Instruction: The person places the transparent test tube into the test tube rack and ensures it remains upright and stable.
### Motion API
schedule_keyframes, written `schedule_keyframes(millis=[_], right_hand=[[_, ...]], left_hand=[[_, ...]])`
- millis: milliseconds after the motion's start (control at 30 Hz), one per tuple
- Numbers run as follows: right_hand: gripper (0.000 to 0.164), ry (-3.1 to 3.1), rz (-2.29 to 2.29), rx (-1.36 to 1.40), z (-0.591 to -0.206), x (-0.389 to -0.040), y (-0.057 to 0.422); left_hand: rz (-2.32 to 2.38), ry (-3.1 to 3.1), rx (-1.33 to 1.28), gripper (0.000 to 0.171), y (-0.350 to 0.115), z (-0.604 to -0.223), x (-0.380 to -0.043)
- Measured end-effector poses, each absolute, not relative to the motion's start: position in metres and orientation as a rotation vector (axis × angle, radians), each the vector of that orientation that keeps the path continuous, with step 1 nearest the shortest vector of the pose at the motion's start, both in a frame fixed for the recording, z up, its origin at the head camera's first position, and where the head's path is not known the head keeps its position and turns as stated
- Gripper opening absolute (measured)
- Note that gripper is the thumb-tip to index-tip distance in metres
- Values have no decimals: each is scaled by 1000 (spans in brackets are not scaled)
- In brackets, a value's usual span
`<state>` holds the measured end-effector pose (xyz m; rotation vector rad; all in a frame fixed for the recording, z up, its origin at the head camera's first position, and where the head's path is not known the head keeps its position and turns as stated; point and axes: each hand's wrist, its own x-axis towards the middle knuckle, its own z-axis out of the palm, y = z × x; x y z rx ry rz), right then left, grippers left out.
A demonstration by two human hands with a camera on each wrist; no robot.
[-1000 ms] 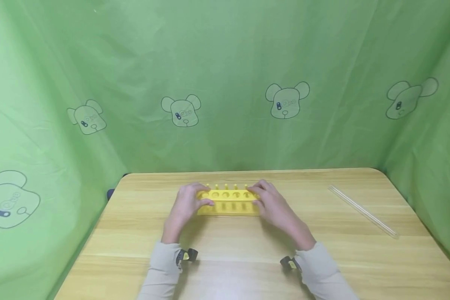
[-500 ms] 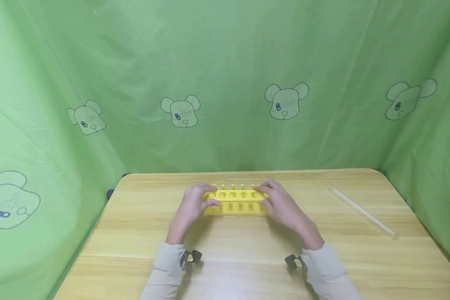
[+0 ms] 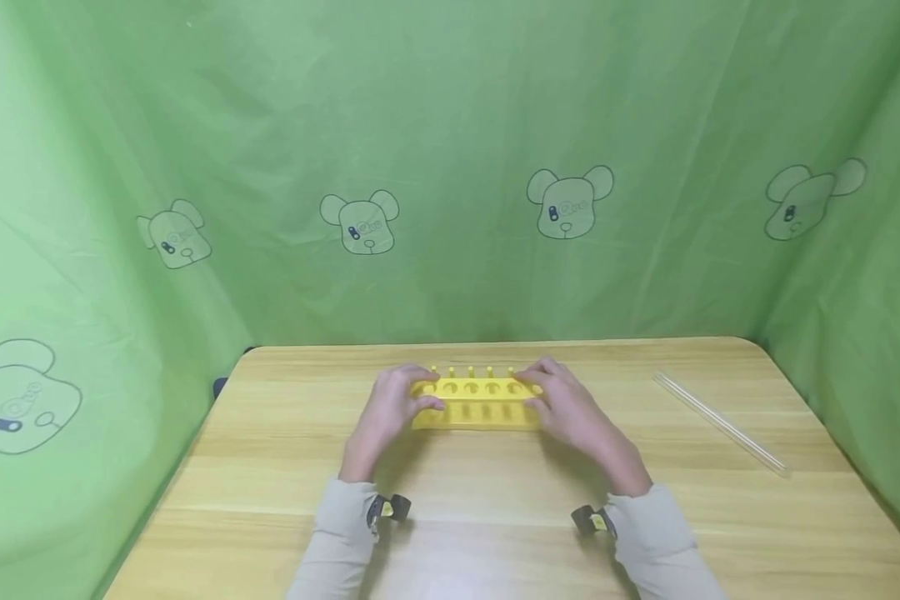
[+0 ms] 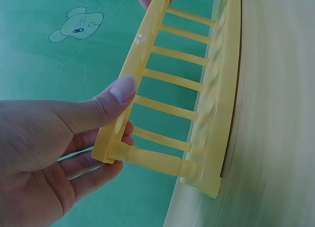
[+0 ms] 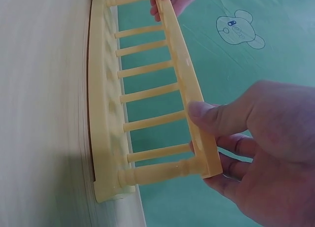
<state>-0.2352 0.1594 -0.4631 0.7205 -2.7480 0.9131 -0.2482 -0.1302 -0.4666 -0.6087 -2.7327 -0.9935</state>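
Note:
A yellow test tube rack [image 3: 482, 398] with a row of round holes and upright pegs stands on the table, lengthwise across the head view. My left hand [image 3: 387, 410] holds the left end of its upper bar, thumb on the near side and fingers behind. At the other end, my right hand [image 3: 574, 412] pinches the bar the same way. From the left wrist, the rack's base [image 4: 222, 94] looks flat against or very near the tabletop; the right wrist view gives the same impression of the base [image 5: 100, 104]. Both hands' farther fingers are partly hidden behind the bar.
Thin clear tubes or rods [image 3: 722, 423] lie slantwise at the right of the wooden table [image 3: 270, 467]. Behind and on both sides hangs a green curtain [image 3: 450, 275] printed with bear heads. Each wrist wears a small black camera, the left camera [image 3: 399, 507] among them.
Both hands and the rack have shifted a little to the right across the table, mostly in the first half second. Their grips look the same. The clear tubes stay where they lay.

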Motion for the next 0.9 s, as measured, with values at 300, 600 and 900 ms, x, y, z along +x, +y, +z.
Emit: schedule_keyframes(millis=[300,600,900], right_hand=[[43,-2750,937,728,-462,-239,162],[45,-2730,941,732,-462,-243,167],[45,-2773,941,721,-461,-240,172]], left_hand=[[-973,-2718,-612,44,-129,-469,-254],[-1017,-2702,-628,44,-126,-470,-257],[-1045,-2711,-667,45,-124,-470,-255]])
